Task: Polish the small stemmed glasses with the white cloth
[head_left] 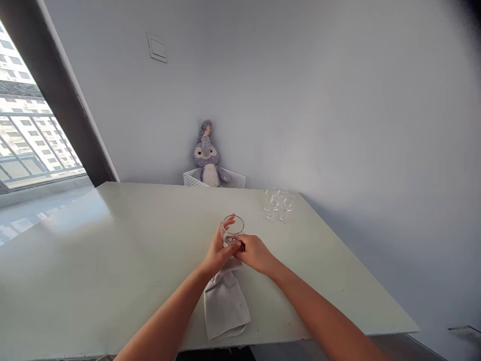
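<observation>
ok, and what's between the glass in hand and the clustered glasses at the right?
Head view: only bare tabletop between the held glass and the clustered glasses.

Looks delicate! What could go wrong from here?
The clear glass, held by the left hand and right hand, might slip and break on the hard tabletop. The cloth lies near the table's edge, so a sleeve or arm could drag it off. A wide reach might knock the grouped glasses.

Cloth [226, 306] lt. grey; tabletop [150, 240] pale grn.
</observation>
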The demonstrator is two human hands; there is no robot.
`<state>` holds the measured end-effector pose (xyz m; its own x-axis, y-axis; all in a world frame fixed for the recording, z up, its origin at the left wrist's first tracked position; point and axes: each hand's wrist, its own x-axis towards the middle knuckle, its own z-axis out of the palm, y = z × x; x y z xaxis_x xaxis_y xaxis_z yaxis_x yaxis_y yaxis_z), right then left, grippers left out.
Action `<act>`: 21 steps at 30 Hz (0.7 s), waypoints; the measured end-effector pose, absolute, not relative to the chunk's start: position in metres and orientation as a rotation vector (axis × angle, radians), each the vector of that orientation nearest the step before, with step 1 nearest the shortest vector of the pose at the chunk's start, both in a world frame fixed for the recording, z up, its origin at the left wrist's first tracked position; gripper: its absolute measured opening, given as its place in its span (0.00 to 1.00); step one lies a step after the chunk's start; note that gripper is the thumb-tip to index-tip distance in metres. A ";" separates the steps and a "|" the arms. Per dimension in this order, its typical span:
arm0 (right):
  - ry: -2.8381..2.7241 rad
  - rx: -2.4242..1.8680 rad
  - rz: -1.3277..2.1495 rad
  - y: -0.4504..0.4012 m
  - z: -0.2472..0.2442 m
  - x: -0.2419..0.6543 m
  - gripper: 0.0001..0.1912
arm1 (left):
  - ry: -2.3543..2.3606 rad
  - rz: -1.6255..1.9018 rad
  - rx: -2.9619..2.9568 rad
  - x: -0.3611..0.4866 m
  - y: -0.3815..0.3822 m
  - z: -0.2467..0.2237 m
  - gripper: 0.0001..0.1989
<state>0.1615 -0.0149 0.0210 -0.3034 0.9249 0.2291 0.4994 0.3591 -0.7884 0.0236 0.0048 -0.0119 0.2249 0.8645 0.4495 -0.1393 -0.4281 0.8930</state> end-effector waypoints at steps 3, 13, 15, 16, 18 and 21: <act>-1.921 -1.181 0.782 -0.005 0.005 0.154 0.07 | 0.660 1.287 1.657 0.028 0.001 -0.013 0.24; -1.367 -1.785 0.539 0.049 -0.037 0.259 0.14 | 0.980 1.360 1.347 0.021 0.012 -0.021 0.18; -1.315 -1.840 0.525 0.055 -0.043 0.279 0.13 | 0.997 1.389 1.254 0.020 0.015 -0.023 0.16; -1.293 -1.864 0.516 0.057 -0.046 0.287 0.14 | 0.995 1.398 1.224 0.020 0.016 -0.023 0.15; -1.252 -1.911 0.495 0.061 -0.050 0.299 0.14 | 0.970 1.410 1.176 0.019 0.018 -0.024 0.14; -1.217 -1.958 0.473 0.066 -0.054 0.307 0.15 | 0.910 1.417 1.129 0.017 0.018 -0.025 0.13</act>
<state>0.3066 0.0658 -0.0536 0.4753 0.8760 0.0819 0.5909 -0.2488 -0.7674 0.0172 0.0184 -0.0251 0.0054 0.9874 0.1580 -0.2669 -0.1509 0.9518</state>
